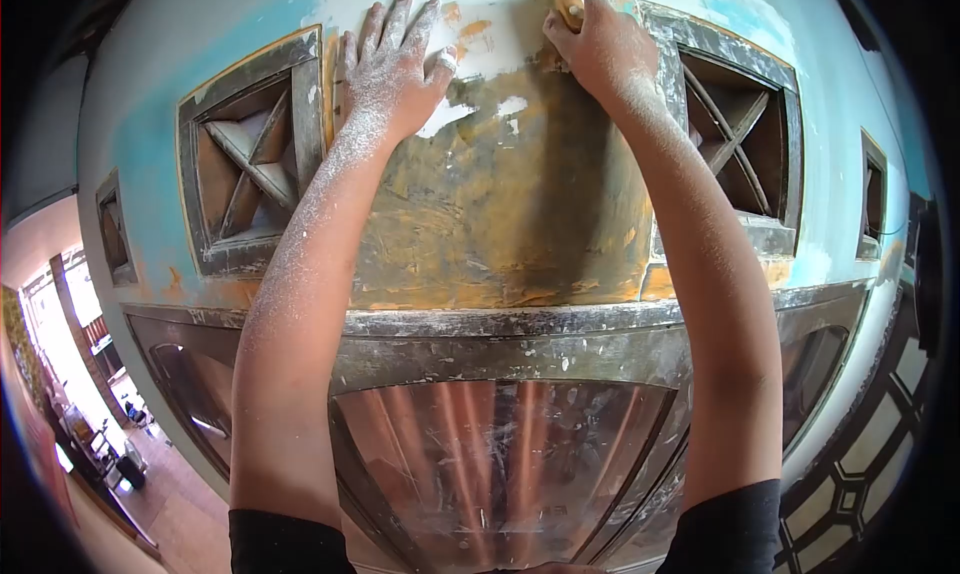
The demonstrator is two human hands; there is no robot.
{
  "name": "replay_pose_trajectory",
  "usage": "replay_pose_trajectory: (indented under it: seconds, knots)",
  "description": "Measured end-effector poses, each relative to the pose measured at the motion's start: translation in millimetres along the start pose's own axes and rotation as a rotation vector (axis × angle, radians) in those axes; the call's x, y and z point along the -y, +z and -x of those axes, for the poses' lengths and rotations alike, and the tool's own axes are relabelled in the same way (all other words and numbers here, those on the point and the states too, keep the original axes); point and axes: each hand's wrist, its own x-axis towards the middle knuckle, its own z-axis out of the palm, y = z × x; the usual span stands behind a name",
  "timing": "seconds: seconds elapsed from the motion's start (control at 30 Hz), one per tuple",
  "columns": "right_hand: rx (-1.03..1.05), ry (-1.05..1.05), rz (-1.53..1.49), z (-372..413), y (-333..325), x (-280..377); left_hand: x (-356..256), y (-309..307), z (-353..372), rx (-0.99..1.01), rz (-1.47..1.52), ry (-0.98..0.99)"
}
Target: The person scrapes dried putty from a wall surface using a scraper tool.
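Dusted with white powder, my left hand [393, 69] lies against the wall with its fingers spread, holding nothing. My right hand [606, 36] is wrapped round a small yellowish tool [568, 2] at the top of the view, and most of the tool is hidden by the fingers. Between my arms the wall [480, 204] shows a brown, scraped surface with orange streaks, and white patches nearer the top. Blue-green paint surrounds this part.
Framed openings with crossed bars flank my arms, one on the left [248, 159] and one on the right [735, 134]. Below runs a dark wooden ledge [500, 324] over a glass pane [500, 454]. A bright doorway is at far left.
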Motion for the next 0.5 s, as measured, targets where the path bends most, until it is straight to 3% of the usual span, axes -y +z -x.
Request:
replay_pose_trajectory:
  seconds: [0.27, 0.4, 0.5]
  knots:
    - [-0.275, -0.185, -0.07, 9.5, 21.3, -14.3, 0.7, 0.7, 0.9, -0.016, 0.001, 0.003]
    - [-0.181, -0.129, -0.023, 14.1, 17.4, -19.1, 12.3, 9.3, 3.3, -0.067, -0.005, 0.087]
    - [-0.067, -0.064, 0.18, 14.4, 17.5, -21.7, 10.1, 6.6, 1.1, -0.04, -0.035, 0.073]
